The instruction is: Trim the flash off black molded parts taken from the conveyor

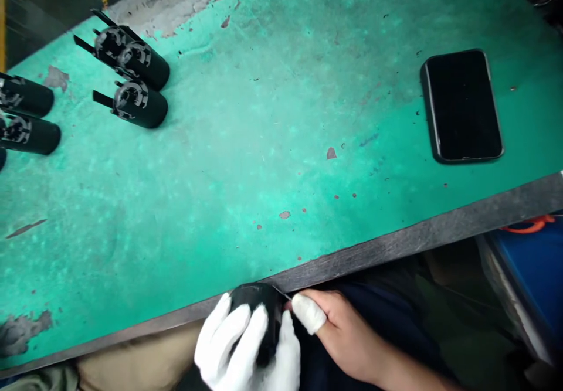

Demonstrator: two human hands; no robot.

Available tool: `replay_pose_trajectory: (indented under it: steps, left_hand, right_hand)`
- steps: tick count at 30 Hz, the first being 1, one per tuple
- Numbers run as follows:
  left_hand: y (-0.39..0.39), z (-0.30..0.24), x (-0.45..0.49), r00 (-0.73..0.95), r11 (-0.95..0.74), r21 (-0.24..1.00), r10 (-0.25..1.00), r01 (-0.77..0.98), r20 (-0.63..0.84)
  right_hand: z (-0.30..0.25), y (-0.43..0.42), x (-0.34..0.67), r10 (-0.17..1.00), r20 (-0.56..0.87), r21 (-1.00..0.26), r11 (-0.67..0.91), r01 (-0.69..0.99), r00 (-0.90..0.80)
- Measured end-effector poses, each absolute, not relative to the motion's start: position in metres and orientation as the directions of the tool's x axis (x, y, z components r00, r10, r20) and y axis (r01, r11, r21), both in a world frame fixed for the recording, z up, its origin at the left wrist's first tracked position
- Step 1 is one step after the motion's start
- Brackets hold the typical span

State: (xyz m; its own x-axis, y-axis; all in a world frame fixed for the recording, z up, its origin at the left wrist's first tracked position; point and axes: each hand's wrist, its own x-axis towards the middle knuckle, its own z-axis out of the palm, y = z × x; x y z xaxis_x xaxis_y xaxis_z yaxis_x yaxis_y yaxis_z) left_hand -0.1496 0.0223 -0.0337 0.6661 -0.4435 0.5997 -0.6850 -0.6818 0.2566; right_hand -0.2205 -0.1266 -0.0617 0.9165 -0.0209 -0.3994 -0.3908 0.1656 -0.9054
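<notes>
My left hand (246,347), in a white glove, is wrapped round a black cylindrical part (255,297) at the table's front edge. The glove covers much of that part. My right hand (329,326) is bare except for a white wrap on the thumb. Its thumb and finger are pinched together close to the part's right side. A thin sliver (282,293) shows between the pinch and the part; what it belongs to is too small to make out.
Several black cylindrical parts with prongs (141,106) stand at the left of the worn green table (246,145). A black phone-like device (464,106) lies at the right. Below the right edge are a blue surface (528,268) and an orange handle (534,224).
</notes>
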Motion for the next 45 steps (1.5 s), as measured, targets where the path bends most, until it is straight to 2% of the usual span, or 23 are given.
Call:
replay_pose_trajectory:
  steps: [3,6,15,19,22,25,29,33,37,45]
  left_hand:
    - [0.022,-0.032,-0.152,0.693,-0.69,0.292,-0.416,-0.662,0.589]
    - [0.018,-0.031,-0.151,0.697,-0.693,0.298,-0.405,-0.656,0.591]
    - [0.019,-0.028,-0.148,0.652,-0.647,0.271,-0.469,-0.713,0.596]
    - [0.027,-0.029,-0.152,0.645,-0.609,0.286,-0.52,-0.74,0.56]
    - [0.03,-0.031,-0.153,0.654,-0.614,0.288,-0.531,-0.735,0.538]
    - [0.029,-0.034,-0.152,0.65,-0.615,0.296,-0.496,-0.731,0.575]
    - [0.03,-0.038,-0.15,0.586,-0.567,0.262,-0.519,-0.781,0.623]
    - [0.033,-0.04,-0.15,0.594,-0.574,0.268,-0.513,-0.774,0.62]
    - [0.034,-0.04,-0.146,0.567,-0.544,0.256,-0.543,-0.799,0.62]
    - [0.034,-0.036,-0.145,0.552,-0.531,0.239,-0.57,-0.813,0.609]
  right_hand:
    - [-0.066,-0.128,-0.223,0.0,-0.383,-0.907,0.188,-0.376,0.924]
    - [-0.066,-0.129,-0.22,0.034,-0.359,-0.922,0.143,-0.36,0.933]
    - [-0.059,-0.126,-0.217,-0.067,-0.357,-0.932,0.09,-0.35,0.932]
    - [-0.059,-0.132,-0.215,-0.009,-0.281,-0.958,0.053,-0.28,0.96]
    - [-0.057,-0.134,-0.21,0.014,-0.278,-0.96,0.026,-0.278,0.961]
    - [-0.054,-0.131,-0.206,-0.023,-0.301,-0.953,0.042,-0.3,0.953]
    - [-0.056,-0.128,-0.205,-0.041,-0.326,-0.942,0.099,-0.321,0.945]
    - [-0.063,-0.133,-0.208,0.014,-0.303,-0.944,0.131,-0.302,0.953]
    - [-0.06,-0.139,-0.206,0.072,-0.292,-0.95,0.092,-0.298,0.954]
    - [-0.05,-0.126,-0.203,-0.061,-0.384,-0.923,0.035,-0.382,0.921]
